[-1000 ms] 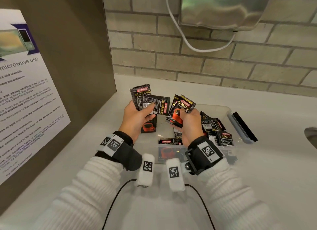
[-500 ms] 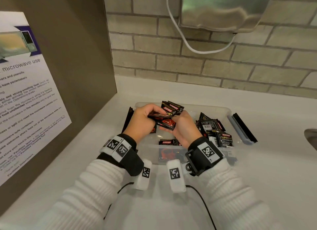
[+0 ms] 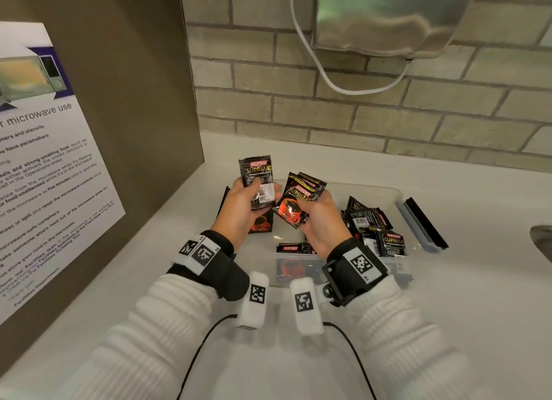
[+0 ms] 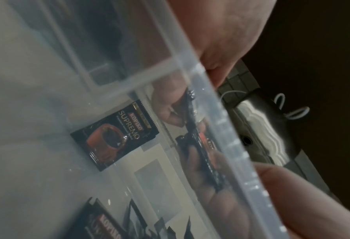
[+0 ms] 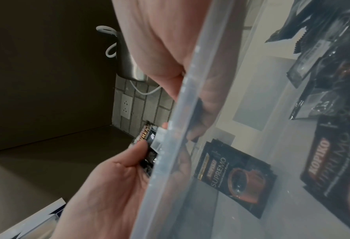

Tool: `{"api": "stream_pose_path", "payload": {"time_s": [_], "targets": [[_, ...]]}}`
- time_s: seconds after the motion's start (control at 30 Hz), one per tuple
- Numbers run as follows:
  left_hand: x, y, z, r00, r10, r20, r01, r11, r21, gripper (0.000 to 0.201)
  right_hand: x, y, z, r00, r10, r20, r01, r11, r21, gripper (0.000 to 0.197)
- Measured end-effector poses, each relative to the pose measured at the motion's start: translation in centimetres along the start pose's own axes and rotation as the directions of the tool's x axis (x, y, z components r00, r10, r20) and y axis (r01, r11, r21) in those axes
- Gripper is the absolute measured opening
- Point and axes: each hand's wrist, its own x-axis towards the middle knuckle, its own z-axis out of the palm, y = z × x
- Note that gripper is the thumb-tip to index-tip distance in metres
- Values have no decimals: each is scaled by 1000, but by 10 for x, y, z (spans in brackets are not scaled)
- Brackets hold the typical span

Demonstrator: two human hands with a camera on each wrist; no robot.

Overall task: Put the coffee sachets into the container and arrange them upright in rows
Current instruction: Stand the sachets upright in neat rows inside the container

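Note:
My left hand [image 3: 247,197] holds one black Kopiko Supremo sachet [image 3: 258,181] upright above the left end of the clear plastic container [image 3: 396,195]. Beside it my right hand [image 3: 317,212] grips a small fanned bunch of sachets [image 3: 299,199] over the container's middle. Several sachets [image 3: 373,227] lean in a loose heap at the right end. One sachet [image 3: 290,248] lies by the near wall. Through the wall the left wrist view shows a flat sachet [image 4: 117,137], which the right wrist view shows as well [image 5: 235,176].
The container's lid [image 3: 421,222] leans against its right end. A brown panel with a microwave poster [image 3: 44,160] closes the left side. A brick wall and a steel dispenser [image 3: 388,17] with a white cable stand behind. A sink edge [image 3: 541,242] shows at the right.
Half a second ago both hands were together low over the container on one bunch. They have since risen and parted, and the left hand now holds up a single sachet.

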Motion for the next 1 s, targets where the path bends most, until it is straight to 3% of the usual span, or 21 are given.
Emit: {"api": "stream_pose_path", "payload": {"time_s": [0.17, 0.27, 0.33, 0.47, 0.63, 0.73, 0.8, 0.9, 1.0], "targets": [[4, -4, -1, 987, -158, -6, 157, 972, 177, 35, -2, -3, -1, 996, -83, -11, 83, 997, -9, 41], [-2, 1, 2, 941, -309, 137, 293, 948, 126, 43, -4, -3, 2, 993, -110, 39, 112, 991, -72, 47], [-5, 4, 4, 910, -349, 226, 335, 937, 96, 49, -6, -3, 2, 990, -118, 81, 125, 988, -95, 47], [-1, 1, 1, 910, -330, 251, 327, 944, 55, 56, -5, -3, 2, 987, -133, 87, 142, 984, -107, 42], [0, -1, 0, 958, -225, 179, 202, 970, 135, 25, -5, -1, 4, 982, -153, 115, 154, 988, 0, 36], [6, -4, -6, 997, -58, 53, 46, 978, 204, 28, -5, -3, 2, 970, -178, 166, 155, 978, 141, 36], [4, -1, -7, 997, 23, -73, -8, 979, 204, 29, -5, -5, 2, 971, -187, 152, 156, 969, 192, 36], [-1, -1, -5, 1000, -1, 2, 0, 969, 247, 27, -6, -3, 3, 977, -154, 146, 136, 982, 131, 37], [-7, 2, 1, 990, -114, 83, 95, 973, 211, 28, -8, 0, 3, 983, -95, 159, 92, 995, 26, 45]]}}
